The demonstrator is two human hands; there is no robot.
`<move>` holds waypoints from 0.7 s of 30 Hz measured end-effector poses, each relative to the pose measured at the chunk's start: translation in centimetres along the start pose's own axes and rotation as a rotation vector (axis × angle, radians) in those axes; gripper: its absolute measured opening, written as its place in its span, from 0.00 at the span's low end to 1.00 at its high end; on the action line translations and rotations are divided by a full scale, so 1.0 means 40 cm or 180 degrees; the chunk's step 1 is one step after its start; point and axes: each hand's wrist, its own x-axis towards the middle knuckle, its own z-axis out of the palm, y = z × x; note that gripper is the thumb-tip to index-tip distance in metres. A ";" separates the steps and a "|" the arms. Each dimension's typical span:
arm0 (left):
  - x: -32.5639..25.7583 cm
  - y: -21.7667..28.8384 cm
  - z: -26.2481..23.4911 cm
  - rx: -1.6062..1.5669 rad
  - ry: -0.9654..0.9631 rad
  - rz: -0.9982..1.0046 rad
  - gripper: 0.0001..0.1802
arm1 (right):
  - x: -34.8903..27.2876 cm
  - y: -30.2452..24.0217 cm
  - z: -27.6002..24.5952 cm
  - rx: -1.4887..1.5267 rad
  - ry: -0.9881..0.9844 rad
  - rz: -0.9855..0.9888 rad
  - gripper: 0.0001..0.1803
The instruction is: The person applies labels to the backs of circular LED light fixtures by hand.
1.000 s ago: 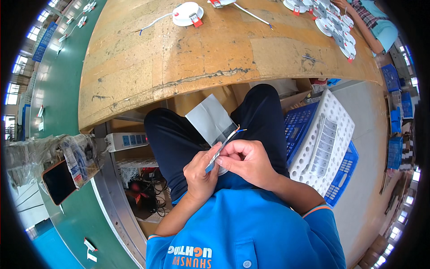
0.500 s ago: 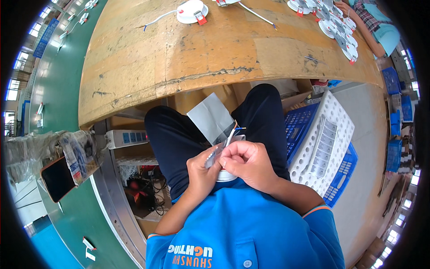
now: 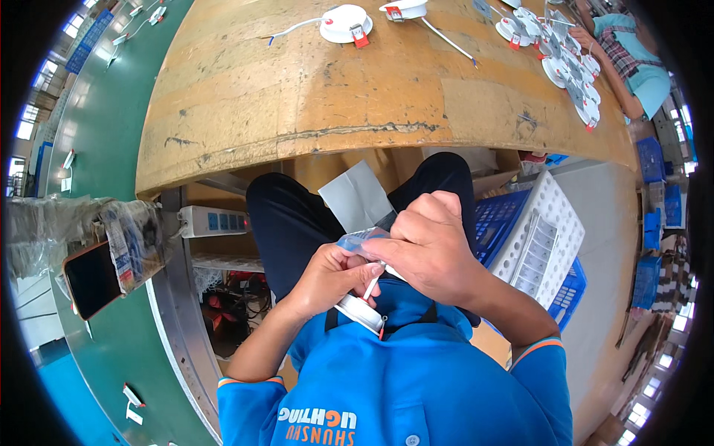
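2 hands, left hand [image 3: 327,279] and right hand [image 3: 431,249], pinch a small white part [image 3: 361,312] together in the lap below a worn wooden bench [image 3: 297,97].

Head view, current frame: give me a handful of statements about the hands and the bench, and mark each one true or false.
1. Both hands work close together over the person's lap. True: the left hand and right hand meet there.
2. The round white fitting lies on the wooden bench. False: it sits under the left hand, against the blue shirt.
3. A grey sheet lies on the knees. True.
4. The bench is bare. False: round white lamp fittings with wires lie along its far edge.
5. A phone lies at the person's left. True.
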 end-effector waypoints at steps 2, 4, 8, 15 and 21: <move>0.001 -0.002 0.003 0.0035 -0.0026 0.0050 0.06 | 0.011 -0.003 -0.001 -0.0326 -0.0285 -0.0019 0.08; 0.000 -0.001 0.006 0.0124 -0.0042 0.0082 0.06 | 0.013 0.002 0.005 -0.0330 -0.0295 -0.0044 0.07; -0.001 -0.002 0.006 0.0181 0.0014 0.0092 0.06 | 0.020 0.006 -0.004 -0.0378 -0.0438 -0.0143 0.06; -0.002 -0.006 0.007 0.0684 0.0012 0.0136 0.06 | 0.033 0.009 -0.021 -0.0264 -0.0749 -0.0230 0.09; -0.003 -0.001 0.017 0.0727 0.0030 0.0153 0.06 | 0.039 0.012 -0.032 -0.0181 -0.0964 -0.0335 0.08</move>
